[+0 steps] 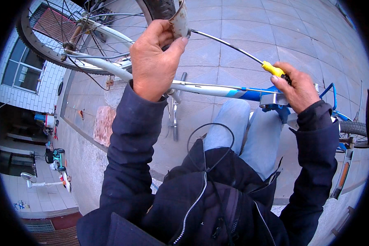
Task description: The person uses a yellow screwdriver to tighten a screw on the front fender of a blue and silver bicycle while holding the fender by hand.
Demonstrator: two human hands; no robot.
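- The person's dark zip jacket (201, 205) fills the lower middle of the frame, nearest the camera, with a thin black cord looping over its front; pale blue jeans (250, 135) show just above it.
- A paved floor (274, 37) of grey square slabs spreads over the upper right and centre.
- An upturned bicycle (217, 88) crosses the middle of the frame: its white and blue frame tube runs from the upper left toward the right, and a spoked wheel (53, 37) sits in the upper left corner.
- A second tyre (354, 128) shows at the right edge, beside a blue bracket.
- The left hand (153, 61) is raised at top centre, its fingers closed around the rusty edge of a mudguard (178, 18) next to a black tyre.
- The right hand (297, 88) is at centre right, its fingers wrapped tight on the yellow and black handle of a screwdriver (272, 69).
- The screwdriver's long thin shaft slants up and left, and its tip meets the mudguard just beside the left thumb.
- A child's small ride-on toy (57, 158) stands far off at the lower left.
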